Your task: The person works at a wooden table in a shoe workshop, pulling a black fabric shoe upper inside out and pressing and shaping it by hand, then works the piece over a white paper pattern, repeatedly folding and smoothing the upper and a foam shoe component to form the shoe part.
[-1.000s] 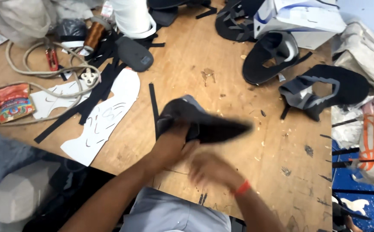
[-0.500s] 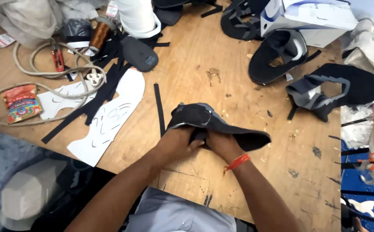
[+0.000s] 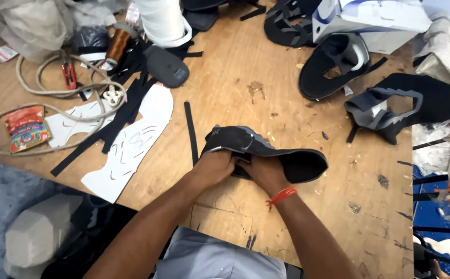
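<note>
A dark, soft shoe upper of black and grey fabric (image 3: 266, 152) lies on the scuffed wooden counter (image 3: 225, 77) just ahead of the person, its long axis running roughly left to right, with the rounded, open end pointing toward the person's right and the narrower, folded end toward the left. Both hands meet at its near edge, close to the middle of its length: the left hand (image 3: 213, 168) grips the left part, its fingers curled under the fabric and clenched on it, while the right hand (image 3: 266, 173), marked by an orange band at the wrist, clasps the edge just beside it, fingers tucked beneath the material and mostly hidden. The two hands touch or nearly touch; neither is plainly nearer, though the longer stretch of the upper extends past the right hand. A thin black strip (image 3: 190, 132) lies on the counter just to the left of the upper, and a white cut paper pattern (image 3: 132, 147) sits farther left, well apart from the hands.
</note>
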